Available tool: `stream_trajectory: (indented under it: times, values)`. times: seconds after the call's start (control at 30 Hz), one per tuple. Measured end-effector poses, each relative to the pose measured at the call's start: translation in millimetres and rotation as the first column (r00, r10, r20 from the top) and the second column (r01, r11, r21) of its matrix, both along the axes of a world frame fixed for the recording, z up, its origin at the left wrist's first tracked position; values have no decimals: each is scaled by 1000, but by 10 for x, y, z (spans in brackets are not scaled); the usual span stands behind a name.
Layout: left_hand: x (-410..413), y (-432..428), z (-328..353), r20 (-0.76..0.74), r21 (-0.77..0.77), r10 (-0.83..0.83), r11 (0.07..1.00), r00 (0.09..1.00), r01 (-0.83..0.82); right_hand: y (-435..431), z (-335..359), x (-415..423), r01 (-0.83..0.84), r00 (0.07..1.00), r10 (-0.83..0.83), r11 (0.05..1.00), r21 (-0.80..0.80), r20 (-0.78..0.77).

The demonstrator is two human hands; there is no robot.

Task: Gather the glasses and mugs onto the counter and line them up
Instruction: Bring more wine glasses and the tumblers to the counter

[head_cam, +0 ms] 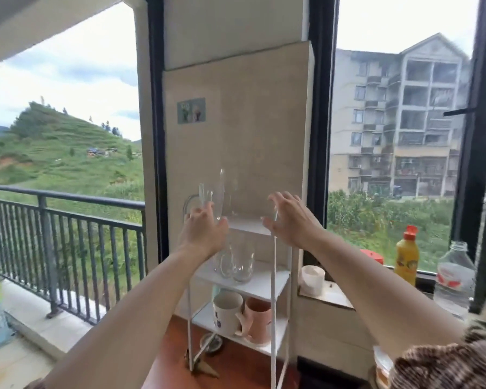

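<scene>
The left hand [205, 228] gripped a tall glass [220, 197] at the top shelf [250, 226] of the white rack (more glasses [236, 262] sat one shelf lower, two mugs [242, 315] lowest). The right hand [289, 217] hovered beside it, fingers [278, 199] spread wide, holding nothing.

Single view only, head-worn, wide-angle; straight lines bow toward frame edges. Looks forward, only slightly down, over both outstretched forearms toward white shelf rack [237, 284] against beige wall panel [236, 130]. Left hand [205, 228] and right hand [289, 217] near frame centre, at arm's reach from lens. Rack close, lower middle of frame. Balcony railing [68, 220] at left, window with apartment block [399, 122] at right, both far beyond. No second view, no overlap.
</scene>
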State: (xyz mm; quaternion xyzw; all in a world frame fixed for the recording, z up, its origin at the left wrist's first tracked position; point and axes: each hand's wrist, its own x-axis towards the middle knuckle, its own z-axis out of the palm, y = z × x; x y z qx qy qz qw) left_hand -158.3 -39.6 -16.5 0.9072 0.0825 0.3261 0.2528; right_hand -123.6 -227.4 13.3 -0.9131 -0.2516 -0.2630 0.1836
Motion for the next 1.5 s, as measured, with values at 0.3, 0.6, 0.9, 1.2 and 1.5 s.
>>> stream_trajectory:
  times: [0.3, 0.6, 0.9, 1.2, 1.5]
  values:
    - [1221, 986, 320, 48, -282, -164, 944, 985, 171, 1113, 394, 1242, 102, 986, -66, 966, 240, -153]
    - [1929, 1206, 383, 56, -431, -381, 824, 923, 367, 1664, 606, 2253, 251, 918, -15, 795, 552, -397]
    - [2169, 1245, 418, 114, -599, -664, 548, 739, 584, 1782, 558, 2477, 279, 874, 90, 711, 645, -477]
    - [2075, 1157, 366, 253, -656, -471, 558, 845, 508, 1551, 468, 2223, 263, 934, 19, 642, 721, -357]
    - [1403, 758, 587, 435, -576, -426, 545, 793, 609, 837, 697, 1241, 110, 977, 108, 493, 863, -186]
